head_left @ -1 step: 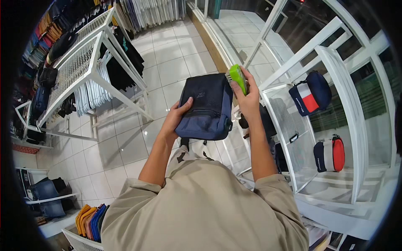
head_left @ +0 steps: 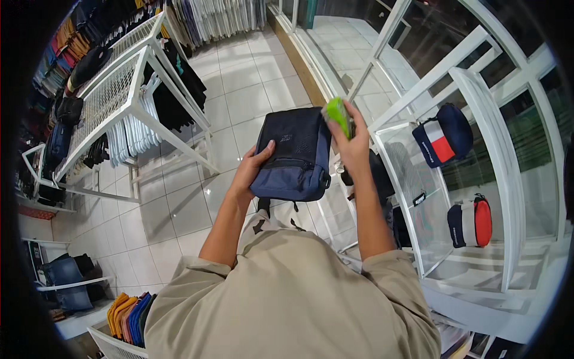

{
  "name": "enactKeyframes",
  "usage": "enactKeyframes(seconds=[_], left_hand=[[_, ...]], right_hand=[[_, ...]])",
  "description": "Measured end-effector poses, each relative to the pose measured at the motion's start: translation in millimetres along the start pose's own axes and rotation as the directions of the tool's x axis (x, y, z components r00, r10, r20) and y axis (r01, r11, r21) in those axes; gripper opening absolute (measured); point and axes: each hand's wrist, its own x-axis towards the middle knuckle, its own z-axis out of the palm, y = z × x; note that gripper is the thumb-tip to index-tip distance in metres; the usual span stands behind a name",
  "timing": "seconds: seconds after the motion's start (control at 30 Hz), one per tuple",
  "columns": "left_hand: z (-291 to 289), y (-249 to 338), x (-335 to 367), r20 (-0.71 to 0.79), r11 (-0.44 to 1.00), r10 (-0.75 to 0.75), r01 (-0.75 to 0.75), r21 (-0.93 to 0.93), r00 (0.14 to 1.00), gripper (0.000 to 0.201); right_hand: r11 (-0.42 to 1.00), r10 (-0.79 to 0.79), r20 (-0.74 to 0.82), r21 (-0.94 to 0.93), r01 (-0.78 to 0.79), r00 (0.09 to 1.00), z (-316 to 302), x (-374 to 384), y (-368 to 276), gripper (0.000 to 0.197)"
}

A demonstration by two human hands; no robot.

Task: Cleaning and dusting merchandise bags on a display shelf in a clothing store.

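My left hand [head_left: 250, 170] grips a navy and black shoulder bag [head_left: 289, 157] by its left side, thumb on the front face and fingers behind. The bag is held up in front of my body, with a zipped pocket on its lower front. In my right hand [head_left: 350, 133] is a green brush [head_left: 337, 113], its bristles turned toward the bag's upper right edge. Motion smears the brush a little, so I cannot tell whether the bristles touch the bag.
White mesh display tables [head_left: 110, 90] with hanging garments stand on the left. To my right, a white shelf frame [head_left: 412, 197] bears navy, white and red pouches [head_left: 471, 221], beside large windows. Folded coloured clothes [head_left: 128, 314] are at the lower left. White tiles [head_left: 239, 84] cover the floor.
The brush and my right hand have shifted slightly downward and are now blurred by motion. My left hand and the bag have hardly moved.
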Motion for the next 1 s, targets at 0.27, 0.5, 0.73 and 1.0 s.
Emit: enactKeyframes(seconds=[0.27, 0.5, 0.73, 1.0], left_hand=[[-37.4, -26.3, 18.9, -0.176, 0.969, 0.146, -0.177, -0.174, 0.973, 0.056], [12.3, -40.2, -2.1, -0.16, 0.937, 0.274, -0.301, -0.18, 0.948, 0.05], [1.8, -59.9, 1.1, 0.023, 0.993, 0.099, -0.097, -0.07, 0.995, 0.067], [31.9, 5.5, -37.1, 0.642, -0.369, 0.468, -0.525, 0.767, 0.608, 0.122]], right_hand=[[0.812, 0.321, 0.11, 0.479, -0.333, 0.941, 12.2, -96.0, -3.5, 0.049], [0.945, 0.232, -0.31, 0.295, -0.138, 0.922, 44.6, -81.9, -12.9, 0.063], [0.86, 0.271, -0.253, 0.498, -0.115, 0.929, 4.1, -79.1, 13.9, 0.055], [0.997, 0.063, 0.116, 0.039, -0.068, 0.991, -51.5, -68.0, -21.1, 0.079]])
